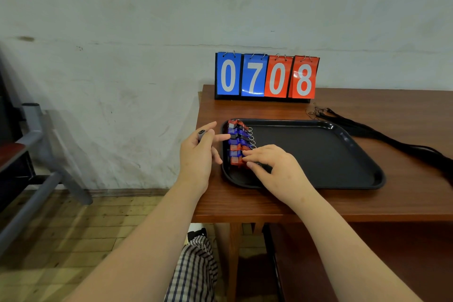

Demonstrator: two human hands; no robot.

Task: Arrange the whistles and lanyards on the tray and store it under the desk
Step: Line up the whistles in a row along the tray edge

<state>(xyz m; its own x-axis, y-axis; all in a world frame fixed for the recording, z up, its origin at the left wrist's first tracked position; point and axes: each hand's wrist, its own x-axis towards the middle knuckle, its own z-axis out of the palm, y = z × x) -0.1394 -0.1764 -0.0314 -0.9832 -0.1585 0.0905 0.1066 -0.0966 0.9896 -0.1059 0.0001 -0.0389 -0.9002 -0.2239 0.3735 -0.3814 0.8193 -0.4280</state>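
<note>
Fingers (250, 153) touch whistles (236, 134) on tray (318, 154).

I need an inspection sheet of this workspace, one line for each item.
Surface: brown wooden desk against the wall.
Job's things: black tray on the desk; red and blue whistles in a row along its left edge; black lanyards on the desk right of the tray.
Clutter: scoreboard reading 07 08 at the desk's back.
Grips: left hand beside the tray, a finger at the whistles; right hand over the tray, fingertips on the near whistles.
Cables: nothing seen.
Surroundings: grey chair frame at left; wooden floor.
</note>
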